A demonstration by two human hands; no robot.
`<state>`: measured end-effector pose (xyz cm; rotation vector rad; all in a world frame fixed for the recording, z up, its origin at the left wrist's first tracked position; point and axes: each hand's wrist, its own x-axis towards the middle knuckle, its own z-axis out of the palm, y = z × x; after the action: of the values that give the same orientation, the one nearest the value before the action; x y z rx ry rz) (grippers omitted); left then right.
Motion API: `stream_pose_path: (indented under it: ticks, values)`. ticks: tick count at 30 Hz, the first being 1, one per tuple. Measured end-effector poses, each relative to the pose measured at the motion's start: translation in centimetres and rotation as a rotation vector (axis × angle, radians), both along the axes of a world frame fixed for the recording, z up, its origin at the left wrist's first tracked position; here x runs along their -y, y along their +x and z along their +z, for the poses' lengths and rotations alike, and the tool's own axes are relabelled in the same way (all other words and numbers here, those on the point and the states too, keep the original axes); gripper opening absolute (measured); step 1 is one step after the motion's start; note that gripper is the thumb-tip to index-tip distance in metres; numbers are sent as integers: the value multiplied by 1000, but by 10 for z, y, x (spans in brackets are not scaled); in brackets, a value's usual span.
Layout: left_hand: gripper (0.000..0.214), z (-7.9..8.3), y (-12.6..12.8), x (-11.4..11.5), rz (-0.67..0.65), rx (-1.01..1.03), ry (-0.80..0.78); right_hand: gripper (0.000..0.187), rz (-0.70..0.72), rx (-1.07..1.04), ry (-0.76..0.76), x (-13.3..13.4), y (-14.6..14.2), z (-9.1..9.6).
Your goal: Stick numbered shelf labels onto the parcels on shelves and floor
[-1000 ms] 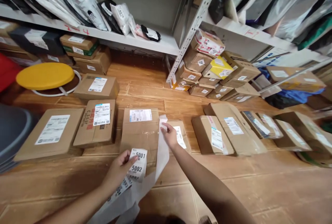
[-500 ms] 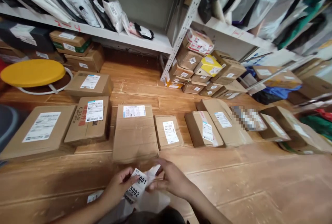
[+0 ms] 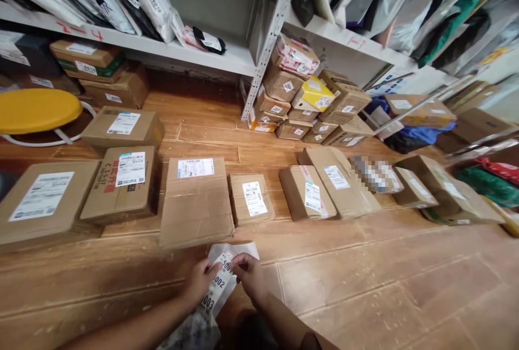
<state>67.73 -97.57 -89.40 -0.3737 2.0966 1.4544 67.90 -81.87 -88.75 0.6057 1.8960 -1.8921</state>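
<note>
A strip of printed number labels [image 3: 218, 284] on pale backing paper is between my hands, with 5002 readable and a number ending in 003 below it. My left hand [image 3: 199, 284] grips the strip's left edge, thumb lying over the labels. With fingers pinched, my right hand [image 3: 250, 278] holds the strip at the top label, partly covering its number. Just beyond the strip sits a large cardboard box [image 3: 197, 204] with a shipping label. Beside that box stands a smaller carton [image 3: 239, 210], also labelled.
More cartons [image 3: 117, 199] line the wooden floor [image 3: 344, 274] left and right. A yellow stool [image 3: 38, 109] stands at left. Behind, a metal shelf post [image 3: 270, 42] rises beside stacked small boxes [image 3: 294, 91]. Bagged parcels [image 3: 160, 15] fill the shelves.
The label strip now lies flatter and more of it shows, down to a third number. My right hand has come in from the backing paper's edge to the top label. The view has shifted right.
</note>
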Motion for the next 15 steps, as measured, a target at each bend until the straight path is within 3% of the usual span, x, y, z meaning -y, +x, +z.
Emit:
stream_pose_path:
  ticks: [5,10,15]
  values:
    - [44,-8,-5,-22,-24,-38,27,35,-40,-245,209,-23,-23,-23]
    - [52,-12,-4,-20,-63,-31,96,28,-62,-428,397,-42,-46,-42]
    - [76,-16,21,-13,-184,55,371,34,-145,-519,545,-60,-69,-57]
